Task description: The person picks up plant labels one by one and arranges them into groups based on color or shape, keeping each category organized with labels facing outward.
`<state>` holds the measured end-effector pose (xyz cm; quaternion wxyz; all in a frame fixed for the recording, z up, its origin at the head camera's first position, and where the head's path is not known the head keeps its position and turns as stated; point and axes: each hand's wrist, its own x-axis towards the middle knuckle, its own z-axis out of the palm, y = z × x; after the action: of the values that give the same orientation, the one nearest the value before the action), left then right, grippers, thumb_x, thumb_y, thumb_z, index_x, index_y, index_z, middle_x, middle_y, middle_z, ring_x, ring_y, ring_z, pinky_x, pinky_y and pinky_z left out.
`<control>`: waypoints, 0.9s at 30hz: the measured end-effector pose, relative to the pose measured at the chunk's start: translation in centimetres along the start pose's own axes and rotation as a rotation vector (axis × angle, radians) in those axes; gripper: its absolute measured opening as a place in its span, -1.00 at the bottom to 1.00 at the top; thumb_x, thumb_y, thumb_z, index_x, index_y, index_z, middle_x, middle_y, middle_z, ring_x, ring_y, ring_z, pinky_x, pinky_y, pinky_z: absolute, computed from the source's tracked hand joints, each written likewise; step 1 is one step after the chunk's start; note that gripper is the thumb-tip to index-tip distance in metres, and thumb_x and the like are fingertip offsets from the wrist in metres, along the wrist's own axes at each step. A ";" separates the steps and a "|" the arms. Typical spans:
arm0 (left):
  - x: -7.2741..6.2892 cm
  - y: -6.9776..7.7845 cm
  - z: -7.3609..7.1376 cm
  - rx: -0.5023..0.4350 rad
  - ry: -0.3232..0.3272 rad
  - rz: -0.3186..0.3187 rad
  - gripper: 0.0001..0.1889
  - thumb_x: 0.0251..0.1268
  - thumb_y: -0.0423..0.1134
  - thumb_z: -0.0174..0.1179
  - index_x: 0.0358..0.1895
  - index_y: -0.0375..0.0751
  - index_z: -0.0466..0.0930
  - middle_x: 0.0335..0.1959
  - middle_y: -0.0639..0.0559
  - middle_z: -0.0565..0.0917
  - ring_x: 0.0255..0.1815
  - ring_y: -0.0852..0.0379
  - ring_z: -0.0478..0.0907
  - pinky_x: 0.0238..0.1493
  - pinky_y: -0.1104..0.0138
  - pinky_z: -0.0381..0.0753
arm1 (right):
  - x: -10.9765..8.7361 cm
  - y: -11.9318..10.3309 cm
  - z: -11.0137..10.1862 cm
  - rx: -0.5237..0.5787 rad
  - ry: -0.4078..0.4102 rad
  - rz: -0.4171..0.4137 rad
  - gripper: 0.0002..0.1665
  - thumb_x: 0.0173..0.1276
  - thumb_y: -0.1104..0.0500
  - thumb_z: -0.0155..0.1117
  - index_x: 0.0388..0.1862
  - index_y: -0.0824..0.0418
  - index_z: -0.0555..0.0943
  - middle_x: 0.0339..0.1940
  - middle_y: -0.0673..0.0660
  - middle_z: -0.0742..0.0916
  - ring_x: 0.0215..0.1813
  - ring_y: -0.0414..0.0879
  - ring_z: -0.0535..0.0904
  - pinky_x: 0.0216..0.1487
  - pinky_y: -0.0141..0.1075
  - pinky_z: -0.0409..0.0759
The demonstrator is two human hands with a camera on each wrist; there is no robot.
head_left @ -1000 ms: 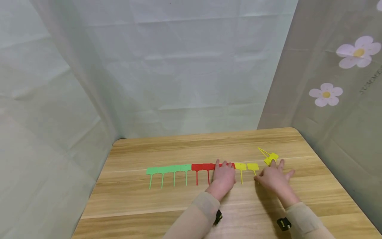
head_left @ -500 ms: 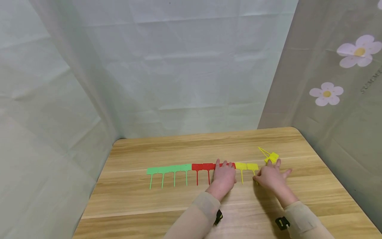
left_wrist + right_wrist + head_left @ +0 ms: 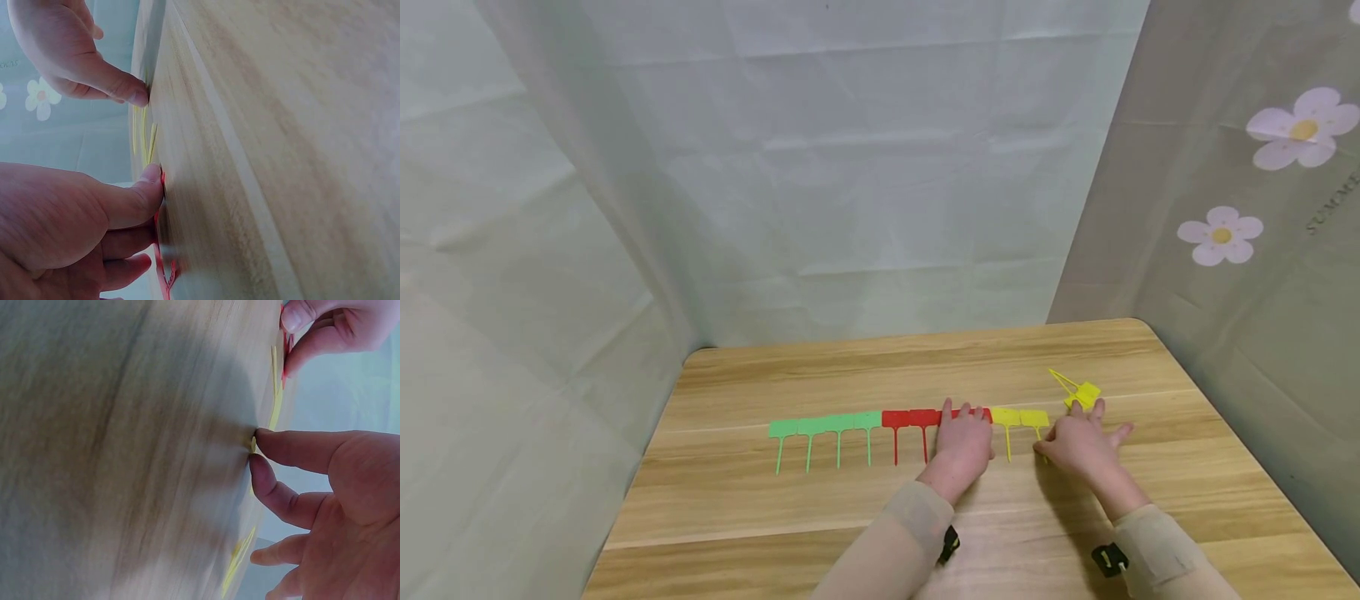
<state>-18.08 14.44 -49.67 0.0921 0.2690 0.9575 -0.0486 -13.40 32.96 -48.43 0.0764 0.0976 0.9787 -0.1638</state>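
T-shaped plant labels lie in a row on the wooden table [image 3: 737, 500]: green labels [image 3: 838, 423] at left, red labels [image 3: 896, 419] in the middle, then two yellow ones. My left hand [image 3: 964, 446] rests its fingertips on the right-hand red labels, partly hiding them. Its thumb [image 3: 149, 182] touches down by the red plastic in the left wrist view. My right hand [image 3: 1082, 446] pinches the stem of the end yellow label [image 3: 1034, 417] between thumb and forefinger. That label's head abuts the inner yellow label [image 3: 1005, 417]. The right hand's other fingers are spread.
Overlapping loose yellow labels [image 3: 1086, 390] lie just beyond the right fingertips, stems pointing up and left. Pale cloth walls [image 3: 880, 167] stand behind and at both sides of the table, the right one printed with flowers [image 3: 1221, 237].
My right hand has shifted slightly left with the end yellow label, and the small gap between it and its neighbour has closed. The left hand has stayed in place.
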 end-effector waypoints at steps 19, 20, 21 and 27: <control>0.1 -0.1 0.0 0.006 -0.004 -0.005 -0.40 0.40 0.17 0.41 0.46 0.19 0.63 0.53 0.26 0.51 0.62 0.15 0.32 0.69 -0.03 0.11 | 1.0 -0.3 0.2 -0.058 0.034 0.040 -0.28 0.43 -0.36 0.37 -0.16 0.31 0.84 0.55 0.79 0.10 0.60 0.76 -0.37 0.21 0.81 -0.54; 0.1 -0.1 0.1 0.008 -0.004 -0.005 -0.41 0.40 0.17 0.41 0.45 0.19 0.64 0.53 0.26 0.51 0.62 0.15 0.32 0.69 -0.02 0.11 | 1.1 -0.4 0.2 -0.066 0.036 0.039 -0.28 0.42 -0.38 0.37 -0.19 0.30 0.84 0.55 0.79 0.11 0.60 0.76 -0.37 0.21 0.81 -0.54; 0.0 0.0 0.0 0.010 -0.003 -0.005 -0.42 0.41 0.17 0.41 0.45 0.19 0.65 0.53 0.26 0.52 0.61 0.15 0.32 0.69 -0.03 0.11 | 1.2 -0.4 0.1 -0.076 0.038 0.038 -0.28 0.42 -0.39 0.37 -0.23 0.29 0.84 0.55 0.80 0.11 0.60 0.76 -0.36 0.21 0.81 -0.53; 0.0 0.1 0.0 0.017 0.002 -0.001 -0.43 0.41 0.17 0.40 0.44 0.18 0.65 0.52 0.25 0.52 0.60 0.15 0.34 0.68 -0.03 0.12 | 1.9 -0.5 0.5 -0.102 0.051 0.032 -0.33 0.43 -0.35 0.37 -0.37 0.26 0.81 0.55 0.80 0.13 0.60 0.76 -0.36 0.22 0.79 -0.57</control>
<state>-18.05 14.52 -49.73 0.0890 0.2693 0.9573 -0.0563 -15.31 32.63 -49.07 0.0588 0.1134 0.9857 -0.1099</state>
